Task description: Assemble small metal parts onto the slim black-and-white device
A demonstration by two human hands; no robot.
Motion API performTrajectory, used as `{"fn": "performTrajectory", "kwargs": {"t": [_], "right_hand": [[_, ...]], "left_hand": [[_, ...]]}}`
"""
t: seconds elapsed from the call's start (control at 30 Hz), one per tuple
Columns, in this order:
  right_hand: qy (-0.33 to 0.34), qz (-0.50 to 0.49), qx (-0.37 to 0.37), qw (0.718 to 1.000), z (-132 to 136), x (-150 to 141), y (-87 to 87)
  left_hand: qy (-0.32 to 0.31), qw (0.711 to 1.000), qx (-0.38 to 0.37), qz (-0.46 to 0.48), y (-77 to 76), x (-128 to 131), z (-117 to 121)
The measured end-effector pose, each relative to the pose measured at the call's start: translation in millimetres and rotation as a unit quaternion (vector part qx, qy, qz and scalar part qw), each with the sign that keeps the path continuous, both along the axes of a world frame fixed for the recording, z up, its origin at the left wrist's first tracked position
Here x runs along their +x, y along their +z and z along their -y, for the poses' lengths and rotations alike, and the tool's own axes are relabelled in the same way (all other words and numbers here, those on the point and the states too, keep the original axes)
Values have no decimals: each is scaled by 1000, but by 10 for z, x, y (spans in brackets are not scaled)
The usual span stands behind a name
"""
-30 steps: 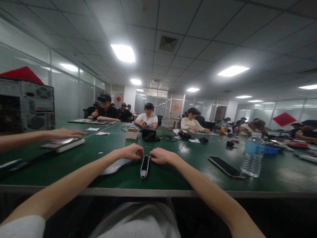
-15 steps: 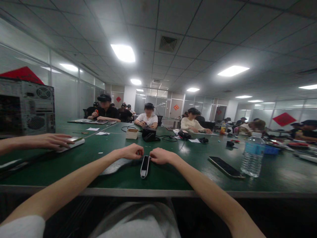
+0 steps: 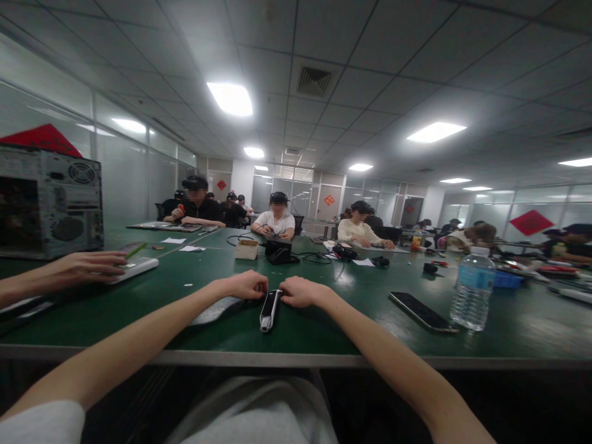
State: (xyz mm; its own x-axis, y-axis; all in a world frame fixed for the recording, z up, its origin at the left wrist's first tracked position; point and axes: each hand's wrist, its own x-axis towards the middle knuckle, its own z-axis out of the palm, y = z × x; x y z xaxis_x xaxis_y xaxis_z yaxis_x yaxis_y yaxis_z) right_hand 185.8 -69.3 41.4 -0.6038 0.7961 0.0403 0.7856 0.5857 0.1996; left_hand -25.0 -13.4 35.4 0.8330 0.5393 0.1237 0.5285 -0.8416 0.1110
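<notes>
Black-and-white device (image 3: pixel 269 304) turned slightly, left fingers (image 3: pixel 259 285), right fingers (image 3: pixel 287 290) curled at far end, grip unclear

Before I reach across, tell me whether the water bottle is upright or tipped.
Upright: the water bottle stands on its base on the green table, its cap at the top, just right of the phone.

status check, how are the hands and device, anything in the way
Left hand and right hand at device's far end, grip unclear. Device on table, slightly aslant. Phone, bottle off right, seemingly out of the way.
</notes>
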Motion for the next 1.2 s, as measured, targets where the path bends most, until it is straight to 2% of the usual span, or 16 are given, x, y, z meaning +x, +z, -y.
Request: {"fn": "performTrajectory", "kwargs": {"t": [0.67,1.0,1.2], "right_hand": [[0,-4,-1,1000,27,-1,-2],[5,-9,3,1000,-3,7,-9],[7,-8,0,1000,-19,19,-9]], "left_hand": [[18,998,50,-46,-2,35,51],[12,998,53,-40,-17,17,13],[14,999,46,-19,37,-11,33]]}}
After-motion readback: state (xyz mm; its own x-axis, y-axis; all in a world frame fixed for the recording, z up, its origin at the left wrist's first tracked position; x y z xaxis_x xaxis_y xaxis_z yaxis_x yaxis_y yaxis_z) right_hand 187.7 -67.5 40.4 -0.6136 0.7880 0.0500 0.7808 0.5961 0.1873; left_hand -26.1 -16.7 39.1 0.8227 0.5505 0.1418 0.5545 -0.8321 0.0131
